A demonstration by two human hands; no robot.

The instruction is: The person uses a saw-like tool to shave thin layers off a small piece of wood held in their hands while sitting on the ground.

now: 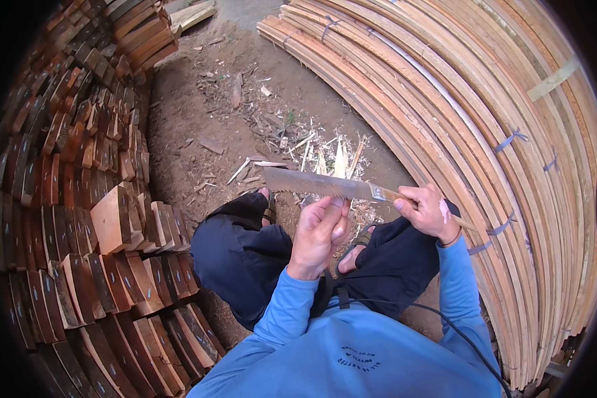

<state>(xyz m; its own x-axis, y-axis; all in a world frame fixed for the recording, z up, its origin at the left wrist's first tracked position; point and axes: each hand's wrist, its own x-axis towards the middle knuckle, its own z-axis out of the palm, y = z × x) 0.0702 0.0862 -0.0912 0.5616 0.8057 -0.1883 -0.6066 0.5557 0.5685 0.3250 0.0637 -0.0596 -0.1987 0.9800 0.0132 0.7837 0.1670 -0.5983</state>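
A handsaw [322, 181] with a long toothed blade and a wooden handle lies crosswise in front of me, its tip toward the left and its teeth facing me. My right hand [428, 209] is wrapped round the handle, thumb on top. Below the blade, near the handle end, my left hand [320, 232] is closed in a pinch, its fingertips at the toothed edge. Whether those fingers hold something small is hidden. Part of the handle sticks out past my right hand.
Stacked cut wood blocks [116, 219] rise along the left. Long wooden strips [438, 99], bundled with ties, curve along the right. Wood shavings and splinters [335, 156] litter the dirt ground [199, 106] beyond my knees. A black cable [444, 318] crosses my right side.
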